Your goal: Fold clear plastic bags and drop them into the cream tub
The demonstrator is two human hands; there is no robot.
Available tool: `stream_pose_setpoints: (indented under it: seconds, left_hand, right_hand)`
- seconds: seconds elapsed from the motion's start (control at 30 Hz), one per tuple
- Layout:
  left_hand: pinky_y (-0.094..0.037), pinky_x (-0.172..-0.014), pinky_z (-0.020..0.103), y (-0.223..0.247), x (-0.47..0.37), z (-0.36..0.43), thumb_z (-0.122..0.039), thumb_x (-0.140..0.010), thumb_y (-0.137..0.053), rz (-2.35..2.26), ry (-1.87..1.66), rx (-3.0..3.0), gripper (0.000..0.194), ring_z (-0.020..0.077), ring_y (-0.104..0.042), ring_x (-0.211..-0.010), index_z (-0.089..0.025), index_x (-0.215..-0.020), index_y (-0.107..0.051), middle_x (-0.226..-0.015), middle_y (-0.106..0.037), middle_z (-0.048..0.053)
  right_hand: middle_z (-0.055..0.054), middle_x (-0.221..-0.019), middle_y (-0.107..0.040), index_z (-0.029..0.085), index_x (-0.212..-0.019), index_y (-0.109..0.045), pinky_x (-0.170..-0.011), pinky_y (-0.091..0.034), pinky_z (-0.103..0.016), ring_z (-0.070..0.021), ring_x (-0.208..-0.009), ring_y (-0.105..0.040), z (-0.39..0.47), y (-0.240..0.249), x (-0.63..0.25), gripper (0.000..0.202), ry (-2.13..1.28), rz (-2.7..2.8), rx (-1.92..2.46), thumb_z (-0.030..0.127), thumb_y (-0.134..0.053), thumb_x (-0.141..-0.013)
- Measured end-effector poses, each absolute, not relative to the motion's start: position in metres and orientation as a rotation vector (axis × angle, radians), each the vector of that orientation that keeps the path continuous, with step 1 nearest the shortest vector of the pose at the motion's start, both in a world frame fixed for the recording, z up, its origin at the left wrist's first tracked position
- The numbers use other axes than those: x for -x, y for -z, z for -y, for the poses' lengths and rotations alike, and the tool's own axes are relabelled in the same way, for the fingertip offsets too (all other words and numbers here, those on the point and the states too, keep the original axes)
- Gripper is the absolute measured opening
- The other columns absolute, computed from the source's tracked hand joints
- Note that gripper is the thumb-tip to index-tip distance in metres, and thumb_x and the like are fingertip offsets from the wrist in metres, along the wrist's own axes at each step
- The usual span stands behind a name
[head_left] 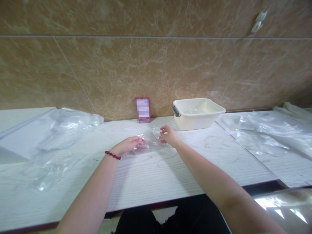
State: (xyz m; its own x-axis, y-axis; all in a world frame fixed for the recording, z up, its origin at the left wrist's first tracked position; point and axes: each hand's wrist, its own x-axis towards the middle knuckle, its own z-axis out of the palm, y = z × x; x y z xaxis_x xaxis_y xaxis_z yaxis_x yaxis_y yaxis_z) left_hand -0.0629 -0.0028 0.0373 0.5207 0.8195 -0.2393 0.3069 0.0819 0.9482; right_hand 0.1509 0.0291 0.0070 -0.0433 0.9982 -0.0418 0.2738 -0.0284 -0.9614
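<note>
In the head view, a clear plastic bag (152,140) lies at the centre of the frame, between the two hands over the pale tabletop (146,178); the left hand (128,145), nearly closed, has its left end between thumb and fingers, some fingertips showing through the film; the right hand (170,136) is half curled at its right end, though whether it pinches the film I cannot tell; a cream tub (196,122) stands right of centre; loose plastic sheeting (265,128) lies at the right.
</note>
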Motion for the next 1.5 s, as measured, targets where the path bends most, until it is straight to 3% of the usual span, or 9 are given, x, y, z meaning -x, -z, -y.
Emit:
stream_pose_setpoints:
  seconds: [0.17, 0.33, 0.6, 0.77, 1.0, 1.2, 1.5]
  left_hand:
    - [-0.034, -0.086, 0.031, -0.039, 0.072, 0.002, -0.026, -0.059, -0.063, -0.955, -0.449, -1.561, 0.049, 0.0192, -0.043, -0.106, -0.018, -0.105, -0.047, -0.114, -0.050, 0.008]
    - [-0.037, -0.083, 0.032, -0.041, 0.085, 0.000, -0.018, -0.056, -0.062, -0.954, -0.344, -1.550, 0.057, 0.0207, -0.041, -0.109, -0.022, -0.110, -0.042, -0.122, -0.043, 0.009]
    - [-0.037, -0.080, 0.030, -0.032, 0.081, 0.000, -0.009, -0.060, -0.055, -0.794, -0.284, -1.436, 0.053, 0.0193, -0.043, -0.107, -0.022, -0.111, -0.042, -0.112, -0.051, 0.007]
    - [-0.040, -0.075, 0.028, -0.043, 0.072, 0.009, -0.013, -0.062, -0.057, -0.851, -0.325, -1.315, 0.041, 0.0183, -0.051, -0.096, -0.019, -0.102, -0.049, -0.101, -0.058, 0.006]
    - [-0.046, -0.065, 0.029, -0.046, 0.070, 0.002, -0.039, -0.068, -0.054, -1.182, -0.580, -0.925, 0.031, 0.0166, -0.059, -0.071, -0.011, -0.081, -0.054, -0.077, -0.062, 0.009]
    - [-0.046, -0.061, 0.027, -0.038, 0.065, 0.000, -0.026, -0.065, -0.060, -1.227, -0.706, -0.965, 0.017, 0.0124, -0.057, -0.061, -0.012, -0.074, -0.055, -0.068, -0.061, 0.003]
    - [-0.040, -0.073, 0.024, -0.044, 0.063, 0.008, -0.023, -0.067, -0.058, -1.024, -0.635, -1.039, 0.011, 0.0146, -0.059, -0.079, -0.015, -0.071, -0.052, -0.072, -0.063, 0.003]
  right_hand:
    - [0.000, -0.087, -0.048, 0.021, -0.089, -0.041, -0.043, -0.050, -0.019, -0.0075, -0.060, -0.058, -0.029, -0.005, -0.151, 0.015, -1.132, 1.403, 1.356, 0.017, -0.043, -0.074]
    - [0.001, -0.088, -0.045, 0.022, -0.089, -0.041, -0.043, -0.051, -0.020, -0.0073, -0.060, -0.057, -0.032, -0.002, -0.153, 0.018, -1.099, 1.359, 1.323, 0.016, -0.042, -0.072]
    - [0.001, -0.087, -0.046, 0.021, -0.087, -0.042, -0.042, -0.049, -0.019, -0.0056, -0.055, -0.056, -0.033, -0.001, -0.152, 0.017, -1.105, 1.332, 1.338, 0.017, -0.044, -0.071]
    - [0.001, -0.083, -0.052, 0.021, -0.088, -0.043, -0.037, -0.043, -0.014, -0.0070, -0.056, -0.056, -0.031, -0.004, -0.155, 0.018, -1.022, 1.451, 1.407, 0.020, -0.046, -0.070]
    - [0.003, -0.066, -0.059, 0.020, -0.086, -0.048, -0.043, -0.037, -0.014, -0.0060, -0.050, -0.053, -0.034, -0.003, -0.159, 0.018, -0.786, 1.726, 1.554, 0.022, -0.051, -0.068]
    - [0.003, -0.070, -0.059, 0.020, -0.087, -0.048, -0.043, -0.037, -0.013, -0.0049, -0.050, -0.055, -0.036, 0.001, -0.158, 0.017, -0.850, 1.742, 1.525, 0.020, -0.049, -0.071]
    - [-0.001, -0.079, -0.057, 0.020, -0.091, -0.044, -0.037, -0.041, -0.013, -0.0079, -0.057, -0.058, -0.028, -0.008, -0.157, 0.017, -1.098, 1.548, 1.498, 0.021, -0.047, -0.073]
